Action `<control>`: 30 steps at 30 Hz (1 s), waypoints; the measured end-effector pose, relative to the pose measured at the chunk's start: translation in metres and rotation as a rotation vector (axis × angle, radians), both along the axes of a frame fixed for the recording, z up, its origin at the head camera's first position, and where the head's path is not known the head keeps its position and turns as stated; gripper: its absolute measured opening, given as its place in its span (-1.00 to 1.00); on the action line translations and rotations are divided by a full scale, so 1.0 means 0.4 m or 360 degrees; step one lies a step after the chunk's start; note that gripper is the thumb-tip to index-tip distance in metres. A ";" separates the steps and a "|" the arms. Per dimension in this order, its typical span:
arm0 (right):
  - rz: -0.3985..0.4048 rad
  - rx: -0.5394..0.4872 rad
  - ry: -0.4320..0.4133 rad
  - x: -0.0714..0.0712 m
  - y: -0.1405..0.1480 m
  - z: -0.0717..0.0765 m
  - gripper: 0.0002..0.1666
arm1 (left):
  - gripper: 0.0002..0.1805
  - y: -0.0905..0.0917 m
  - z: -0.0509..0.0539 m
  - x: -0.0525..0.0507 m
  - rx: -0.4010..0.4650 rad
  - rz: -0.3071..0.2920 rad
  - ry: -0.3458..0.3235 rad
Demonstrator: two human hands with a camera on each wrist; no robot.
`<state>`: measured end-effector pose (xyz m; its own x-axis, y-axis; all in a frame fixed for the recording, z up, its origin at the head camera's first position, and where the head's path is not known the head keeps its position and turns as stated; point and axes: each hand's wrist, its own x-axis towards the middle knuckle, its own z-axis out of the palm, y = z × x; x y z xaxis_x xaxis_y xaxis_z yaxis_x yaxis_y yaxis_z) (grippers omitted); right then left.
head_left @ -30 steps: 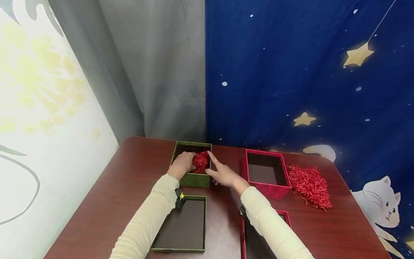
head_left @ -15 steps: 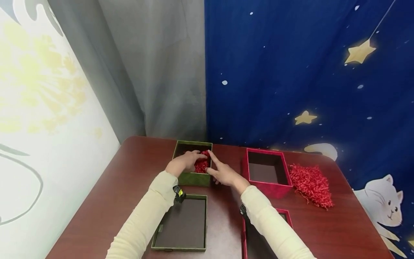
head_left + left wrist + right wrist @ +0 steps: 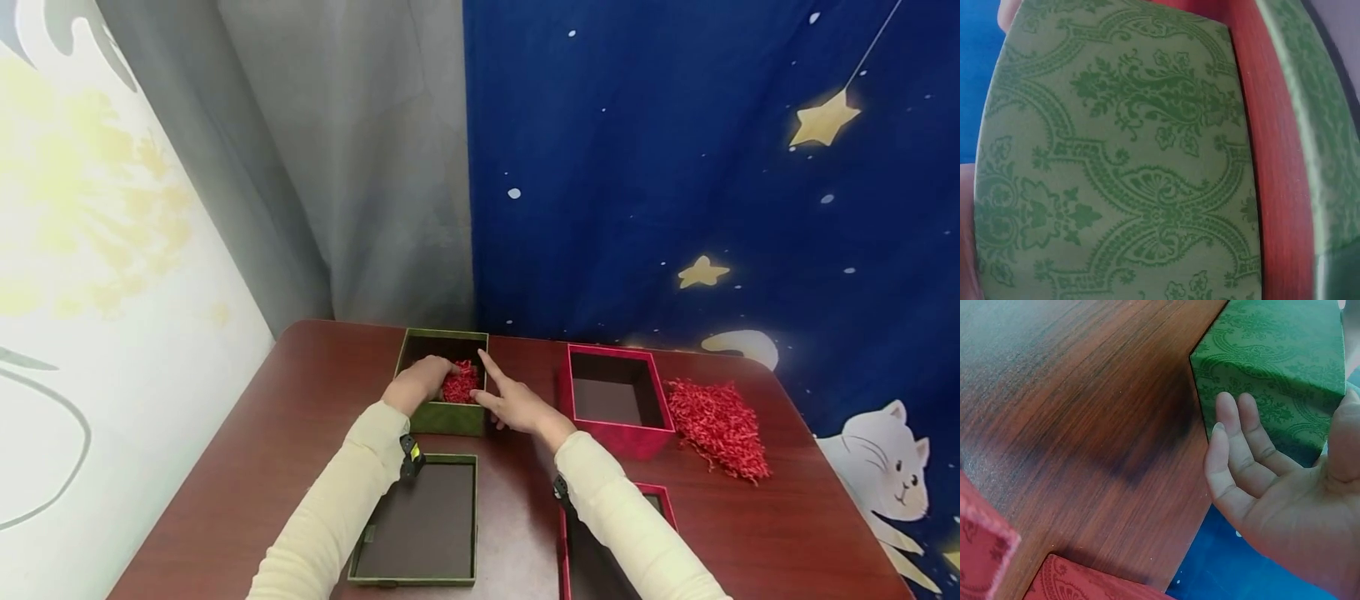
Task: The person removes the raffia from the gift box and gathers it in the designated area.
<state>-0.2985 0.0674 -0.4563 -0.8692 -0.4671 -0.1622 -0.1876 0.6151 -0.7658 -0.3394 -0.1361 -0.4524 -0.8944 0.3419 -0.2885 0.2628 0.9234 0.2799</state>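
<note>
At the back of the table stands an open green patterned box (image 3: 450, 419), its side filling much of the left wrist view. Red shredded paper (image 3: 460, 383) lies in it. My left hand (image 3: 422, 383) reaches over the near left rim and touches the shreds. Its fingertips are partly hidden in the box, so its grip is unclear. My right hand (image 3: 517, 404) rests against the box's right side, index finger and thumb spread along the rim. In the right wrist view, other fingers (image 3: 1244, 465) of that hand lie loosely against the green wall.
A red box (image 3: 622, 437) stands open at the right, beside a pile of red shredded paper (image 3: 720, 429). Nearer me lie a green lid (image 3: 423, 521), upturned, and a red lid (image 3: 592, 550) partly under my right forearm. Curtains (image 3: 397, 208) hang behind the table.
My left hand stretched rightward over the shreds, then drew back left. The shreds in the green box now sit lower and farther from its back right corner. My right hand has stayed put.
</note>
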 end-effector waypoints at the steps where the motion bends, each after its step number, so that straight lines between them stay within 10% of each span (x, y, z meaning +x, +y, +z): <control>1: 0.0002 -0.0003 0.0005 0.000 -0.001 -0.002 -0.06 | -0.44 -0.002 0.000 0.002 0.0024 0.0026 0.0011; 16: -0.0012 -0.0020 -0.0019 0.001 0.001 -0.006 -0.08 | -0.43 -0.042 0.080 0.035 0.0328 0.0164 0.0345; 30: -0.0037 -0.0054 -0.0015 -0.001 0.000 -0.009 -0.07 | -0.44 -0.202 0.170 0.077 0.0773 0.0366 0.0801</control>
